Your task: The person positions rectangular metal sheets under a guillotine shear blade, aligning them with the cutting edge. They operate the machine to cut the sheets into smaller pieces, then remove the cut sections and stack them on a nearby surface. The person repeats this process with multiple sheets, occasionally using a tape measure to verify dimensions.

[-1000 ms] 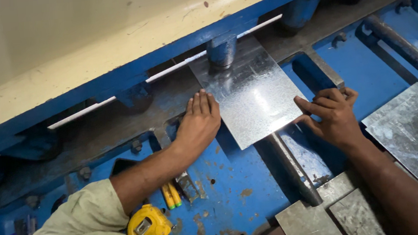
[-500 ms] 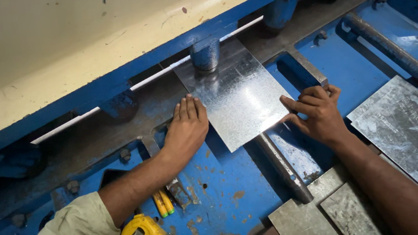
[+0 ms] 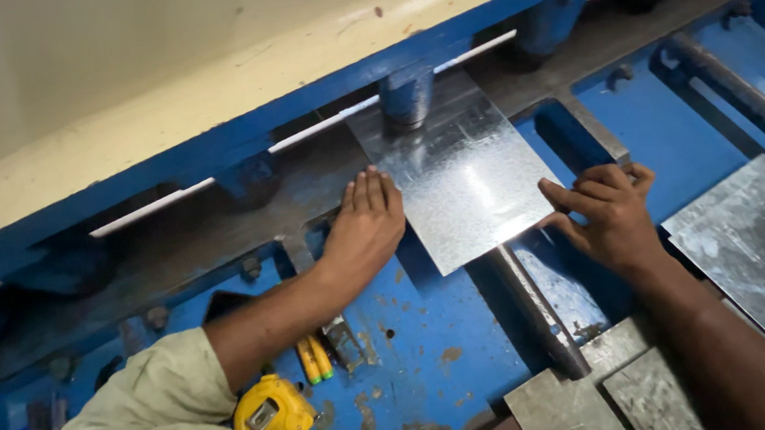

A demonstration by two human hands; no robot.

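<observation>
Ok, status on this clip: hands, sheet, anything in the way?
Left hand flat against galvanized sheet's left edge. Right hand fingers on its right edge. Sheet's far end under blue hold-down foot. Nothing across the sheet.

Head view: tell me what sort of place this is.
Most likely a sheet-metal workshop. Both hands, the left hand and the right hand, rest at the edges of a galvanised metal sheet on a blue shearing machine. A yellow tape measure and cut metal offcuts lie nearby.

Metal workshop: blue shearing machine, steel offcuts
</observation>
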